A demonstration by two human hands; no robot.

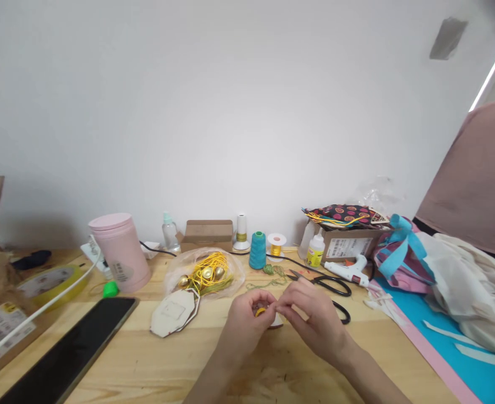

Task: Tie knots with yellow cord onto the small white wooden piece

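My left hand [247, 317] is closed around a small yellow piece [260, 311], most of which the fingers cover. A white piece with a dark edge [276, 322] shows just below the fingertips; whether it joins the yellow one I cannot tell. My right hand [314, 317] pinches thumb and finger together right beside the left fingertips, and what lies in that pinch is too small to make out. Black-handled scissors [333, 284] lie partly hidden behind the right hand. Behind both hands is a tangle of green thread [269, 270].
Left of the hands lie octagonal card pieces [169, 315] and a plastic bag of yellow cords with gold bells [211, 275]. A teal thread cone [258, 251], glue bottle [315, 251] and white glue gun [348, 271] stand behind. A phone [68, 350] and pink cup [121, 252] occupy the left.
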